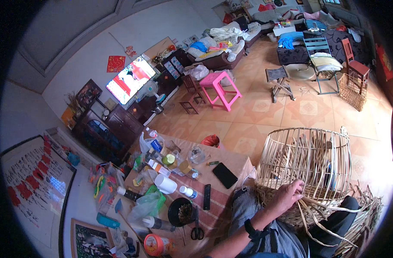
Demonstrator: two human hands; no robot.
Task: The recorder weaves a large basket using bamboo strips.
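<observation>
Left hand (288, 194) lay at lower rim of woven basket frame (308, 163), fingers curled onto weave, knuckles up. Left forearm rose from lower edge toward basket, dark band on wrist. Right hand hidden behind basket.

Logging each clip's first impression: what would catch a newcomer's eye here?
The big unfinished woven basket at lower right, open ribs standing up, with one hand pressed on its woven base; which hand is unclear. Next, the cluttered table at lower centre, with scissors and a black phone, then the bright pink stool on the tiled floor behind.
</observation>
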